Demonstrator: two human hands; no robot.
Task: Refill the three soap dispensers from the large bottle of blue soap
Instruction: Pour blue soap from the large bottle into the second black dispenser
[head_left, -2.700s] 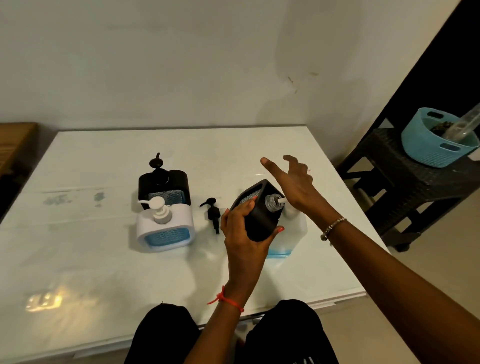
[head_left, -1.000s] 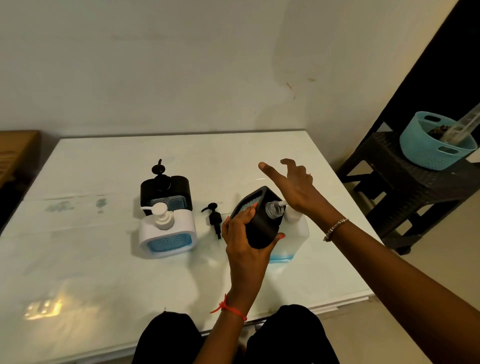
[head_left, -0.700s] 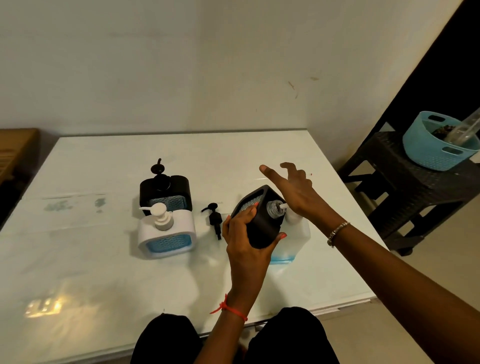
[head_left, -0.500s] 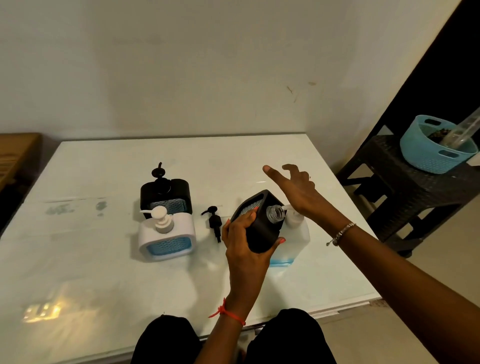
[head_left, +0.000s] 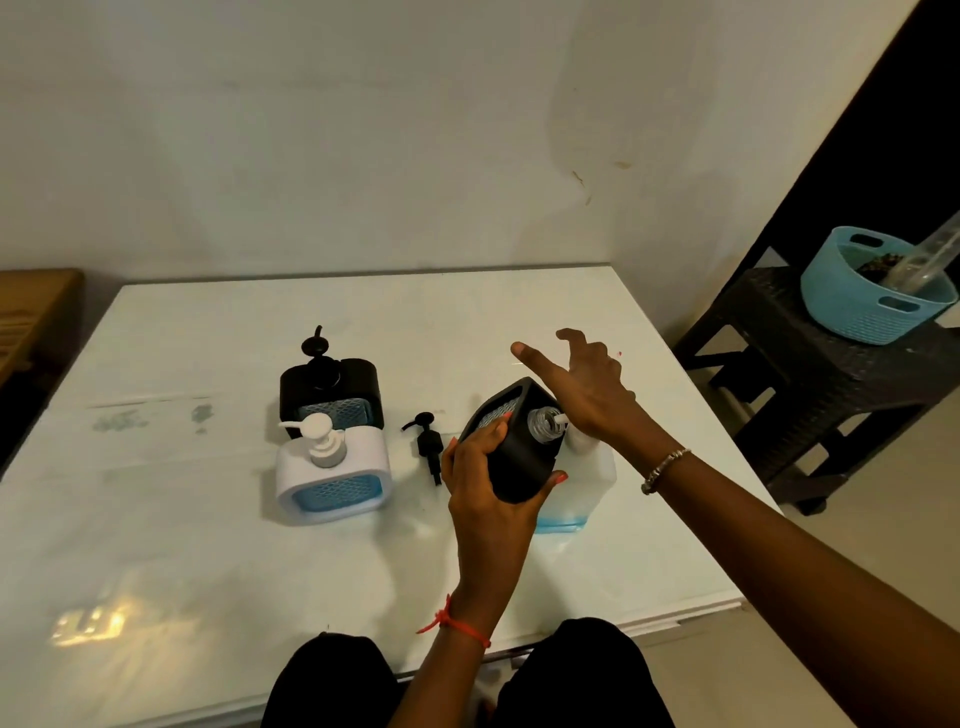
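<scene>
My left hand (head_left: 485, 499) grips a black soap dispenser (head_left: 519, 441), tilted, its open clear neck against the white nozzle of the large bottle of blue soap (head_left: 576, 483). My right hand (head_left: 587, 389) rests palm-down on that bottle's pump head, fingers spread and straight. The bottle holds blue soap only near its bottom. The black dispenser's loose pump (head_left: 428, 441) lies on the table to the left. A second black dispenser (head_left: 332, 395) and a white dispenser (head_left: 332, 475) stand further left, pumps on, blue soap visible inside.
The white glossy table (head_left: 208, 545) ends close to my knees and just right of the bottle. A dark stool (head_left: 831, 374) with a blue basket (head_left: 872, 301) stands to the right. A wooden piece sits at far left.
Both hands and the tilted black dispenser stay at the bottle's nozzle; only small shifts of my right hand on the pump head and of the camera.
</scene>
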